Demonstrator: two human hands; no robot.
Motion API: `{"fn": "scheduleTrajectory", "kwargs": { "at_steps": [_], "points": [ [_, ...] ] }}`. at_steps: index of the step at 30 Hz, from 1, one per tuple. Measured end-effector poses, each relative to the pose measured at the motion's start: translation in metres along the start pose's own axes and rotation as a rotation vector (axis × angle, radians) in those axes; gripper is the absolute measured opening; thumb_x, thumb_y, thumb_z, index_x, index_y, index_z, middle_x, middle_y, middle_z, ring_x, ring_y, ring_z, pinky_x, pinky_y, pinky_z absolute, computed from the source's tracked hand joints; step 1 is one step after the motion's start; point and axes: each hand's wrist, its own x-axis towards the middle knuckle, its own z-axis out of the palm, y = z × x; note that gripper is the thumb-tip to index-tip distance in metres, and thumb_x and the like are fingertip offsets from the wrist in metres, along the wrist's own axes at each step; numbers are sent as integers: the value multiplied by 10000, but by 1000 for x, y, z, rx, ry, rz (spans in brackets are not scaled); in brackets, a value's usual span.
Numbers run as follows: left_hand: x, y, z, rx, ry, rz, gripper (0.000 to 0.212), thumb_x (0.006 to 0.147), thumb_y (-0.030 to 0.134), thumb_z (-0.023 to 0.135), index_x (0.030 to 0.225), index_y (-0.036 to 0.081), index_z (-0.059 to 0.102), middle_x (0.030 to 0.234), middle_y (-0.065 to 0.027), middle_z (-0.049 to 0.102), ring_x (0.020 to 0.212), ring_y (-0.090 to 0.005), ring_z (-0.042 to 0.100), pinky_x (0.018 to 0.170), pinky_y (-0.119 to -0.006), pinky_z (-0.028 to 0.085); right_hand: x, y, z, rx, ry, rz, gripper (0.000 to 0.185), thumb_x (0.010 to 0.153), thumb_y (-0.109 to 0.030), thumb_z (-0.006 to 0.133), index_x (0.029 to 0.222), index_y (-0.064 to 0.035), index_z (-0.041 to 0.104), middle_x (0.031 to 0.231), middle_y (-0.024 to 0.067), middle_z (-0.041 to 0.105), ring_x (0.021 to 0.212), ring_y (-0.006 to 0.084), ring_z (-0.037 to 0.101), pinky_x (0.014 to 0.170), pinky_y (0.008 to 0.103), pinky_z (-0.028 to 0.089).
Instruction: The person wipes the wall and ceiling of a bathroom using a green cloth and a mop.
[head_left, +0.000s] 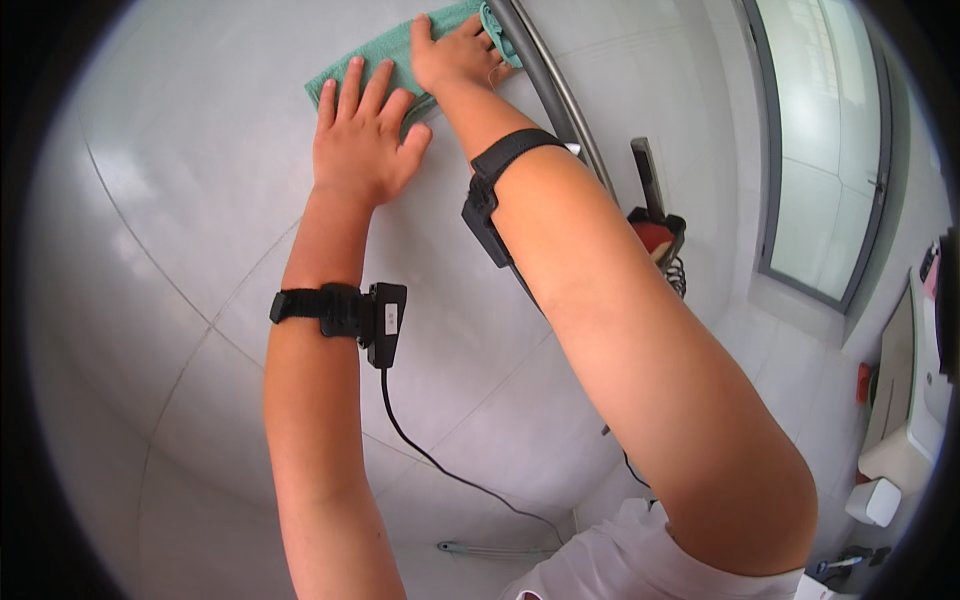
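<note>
A green cloth (390, 56) lies spread against the pale tiled wall (225, 187) at the top of the view. My left hand (364, 131) is laid flat with its fingers apart, the fingertips on the cloth's lower left part. Farther right, my right hand (457, 56) presses on the cloth, thumb spread, its fingers partly hidden under a bunched fold beside a grey metal rail. Both forearms carry black straps with small black devices; a cable hangs from the left one.
The curved grey rail (536, 71) runs close along my right hand and forearm. Beyond my right arm are a black holder (675, 225) with a red item and a coiled hose. A frosted glass door (829, 150) and a white washbasin (930, 405) stand at the right.
</note>
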Motion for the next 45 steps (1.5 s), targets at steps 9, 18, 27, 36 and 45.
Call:
{"fn": "scheduleTrajectory", "kwargs": {
  "at_steps": [9,18,27,36,45],
  "points": [
    [-3,4,-2,46,16,10,192,817,270,444,940,149,528,1238,-41,450,1236,-243,339,1013,-443,260,-14,21,18,-47,33,35,820,811,-522,356,1353,52,133,1381,246,230,1277,393,210,1035,490,141],
    [-2,10,-6,122,117,-17,261,705,281,508,927,144,524,1054,-18,500,1072,-197,428,903,-436,317,-33,21,23,-78,133,48,893,794,-537,401,1353,81,80,1402,253,149,1257,400,209,1017,486,184],
    [-24,22,18,92,49,-112,241,770,374,481,831,151,548,791,-2,507,795,-212,473,754,-391,335,-80,61,35,-187,57,32,881,775,-496,490,1350,63,126,1368,236,231,1216,389,276,998,476,243],
    [-130,55,55,-5,70,-90,411,816,502,407,958,131,516,1020,-65,536,1012,-244,476,844,-368,302,-165,140,58,-360,25,-135,896,782,-515,490,1340,84,126,1338,229,270,1140,384,347,951,448,292],
    [-198,79,94,-81,-44,-178,532,855,540,316,1113,114,502,1288,-104,449,1214,-267,387,1002,-403,211,-206,195,81,-358,-137,-142,921,757,-457,541,1335,103,93,1336,268,237,1175,416,283,977,474,244]
  ]
}}
